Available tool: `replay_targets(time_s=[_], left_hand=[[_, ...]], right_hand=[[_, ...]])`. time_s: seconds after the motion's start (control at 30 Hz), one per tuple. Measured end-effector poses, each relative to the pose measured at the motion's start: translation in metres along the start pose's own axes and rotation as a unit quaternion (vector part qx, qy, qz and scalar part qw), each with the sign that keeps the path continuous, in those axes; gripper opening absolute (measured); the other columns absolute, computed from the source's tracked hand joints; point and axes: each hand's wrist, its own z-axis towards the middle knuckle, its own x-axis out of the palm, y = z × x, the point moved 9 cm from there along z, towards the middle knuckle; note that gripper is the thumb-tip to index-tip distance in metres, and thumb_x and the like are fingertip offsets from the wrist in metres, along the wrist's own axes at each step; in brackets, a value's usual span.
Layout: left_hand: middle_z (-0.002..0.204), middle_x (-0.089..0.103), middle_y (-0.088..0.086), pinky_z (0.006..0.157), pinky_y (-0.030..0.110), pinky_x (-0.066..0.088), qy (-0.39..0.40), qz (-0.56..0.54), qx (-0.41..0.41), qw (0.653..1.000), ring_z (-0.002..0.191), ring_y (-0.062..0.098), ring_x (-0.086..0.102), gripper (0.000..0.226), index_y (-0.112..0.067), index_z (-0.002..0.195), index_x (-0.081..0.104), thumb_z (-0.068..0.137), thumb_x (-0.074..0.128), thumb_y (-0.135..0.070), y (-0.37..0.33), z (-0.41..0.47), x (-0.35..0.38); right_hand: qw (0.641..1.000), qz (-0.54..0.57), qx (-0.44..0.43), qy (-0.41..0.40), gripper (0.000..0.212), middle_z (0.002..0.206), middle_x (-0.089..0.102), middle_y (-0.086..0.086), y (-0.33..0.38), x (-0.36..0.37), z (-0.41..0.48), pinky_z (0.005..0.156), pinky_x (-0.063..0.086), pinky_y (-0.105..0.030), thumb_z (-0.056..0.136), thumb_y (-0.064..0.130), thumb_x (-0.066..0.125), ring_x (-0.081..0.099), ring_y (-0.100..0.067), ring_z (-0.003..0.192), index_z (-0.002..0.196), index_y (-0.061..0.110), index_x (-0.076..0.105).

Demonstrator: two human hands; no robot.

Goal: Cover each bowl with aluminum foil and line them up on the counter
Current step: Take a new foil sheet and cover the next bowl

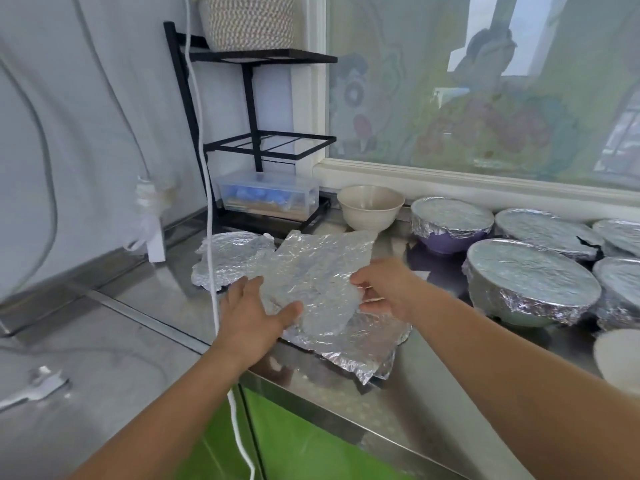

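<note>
- so, the left hand (258, 311) grips the near left edge of a foil sheet (311, 268), thumb laid over the top.
- the right hand (388, 289) pinches the sheet's right edge, fingers curled round it. the two hands sit apart with the sheet spread between them, raised a little over the steel bench (450, 403).
- under the sheet lies a foil stack (367, 348), flat on the bench towards its near edge.
- just left of that is a crumpled foil piece (228, 258), crossed by a hanging white cord (207, 168).
- beyond the sheet, by the window sill, an uncovered beige bowl (370, 206) stands upright.
- right of it a purple bowl (450, 220) wears a foil cover. nearer and further right a pale bowl (530, 282) is covered too, and more foil-topped bowls crowd the right edge.
- a bare white bowl (620, 358) is cut off at the near right.
- at the far left a black rack (259, 143) holds a clear plastic box (266, 194) at the bottom and a woven basket (249, 19) on top.
</note>
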Motion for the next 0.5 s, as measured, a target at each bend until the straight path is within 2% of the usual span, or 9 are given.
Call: replay_targets(time_s=[0.07, 0.17, 0.27, 0.37, 0.43, 0.5], left_hand=[[0.151, 0.026, 0.008, 0.114, 0.039, 0.029, -0.044, -0.043, -0.004, 0.998, 0.137, 0.027, 0.032, 0.084, -0.015, 0.147, 0.032, 0.081, 0.068, -0.053, -0.006, 0.003, -0.018], [0.152, 0.032, 0.008, 0.108, 0.037, 0.034, -0.061, -0.099, -0.018, 0.993, 0.132, 0.028, 0.042, 0.078, -0.014, 0.148, 0.031, 0.086, 0.067, -0.046, -0.023, 0.002, -0.034], [0.147, 0.042, 0.007, 0.102, 0.038, 0.040, -0.028, -0.195, -0.030, 0.980, 0.124, 0.026, 0.049, 0.077, -0.014, 0.148, 0.029, 0.087, 0.068, -0.042, -0.048, -0.006, -0.035], [0.129, 0.057, 0.002, 0.091, 0.033, 0.040, 0.030, -0.249, -0.010, 0.968, 0.107, 0.018, 0.053, 0.074, -0.012, 0.146, 0.031, 0.087, 0.071, -0.033, -0.086, -0.023, -0.024], [0.116, 0.060, -0.001, 0.081, 0.026, 0.042, 0.056, -0.272, -0.001, 0.961, 0.101, 0.016, 0.056, 0.067, -0.010, 0.143, 0.037, 0.087, 0.071, -0.024, -0.111, -0.038, -0.016], [0.116, 0.061, 0.003, 0.074, 0.025, 0.045, 0.060, -0.304, -0.010, 0.951, 0.097, 0.015, 0.059, 0.057, -0.010, 0.138, 0.044, 0.087, 0.071, -0.016, -0.128, -0.051, -0.011]], right_hand=[[0.999, 0.047, -0.013, 0.011, 0.006, 0.072, 0.053, -0.011, 0.007, -0.012, -0.013, 0.060, 0.059, -0.034, 0.084, -0.001, 0.057, 0.054, -0.021, 0.061, 0.084, 0.005, 0.059], [0.994, 0.102, -0.031, 0.020, 0.016, 0.065, 0.049, -0.007, 0.015, -0.038, -0.037, 0.053, 0.051, -0.027, 0.082, -0.002, 0.053, 0.049, -0.020, 0.056, 0.071, 0.010, 0.057], [0.990, 0.135, -0.047, 0.004, 0.026, 0.063, 0.051, -0.005, 0.017, -0.074, -0.067, 0.059, 0.043, -0.027, 0.080, -0.002, 0.053, 0.050, -0.022, 0.056, 0.061, 0.014, 0.058], [0.986, 0.155, -0.058, -0.020, 0.043, 0.057, 0.047, -0.003, 0.012, -0.112, -0.096, 0.057, 0.038, -0.027, 0.081, -0.006, 0.050, 0.047, -0.020, 0.049, 0.045, 0.016, 0.052], [0.984, 0.161, -0.063, -0.036, 0.034, 0.060, 0.051, -0.006, 0.007, -0.133, -0.112, 0.060, 0.040, -0.028, 0.081, -0.006, 0.050, 0.052, -0.021, 0.052, 0.053, 0.012, 0.056], [0.984, 0.157, -0.068, -0.055, 0.020, 0.069, 0.054, -0.014, 0.005, -0.149, -0.126, 0.062, 0.042, -0.030, 0.081, -0.007, 0.053, 0.054, -0.023, 0.057, 0.066, 0.006, 0.058]])
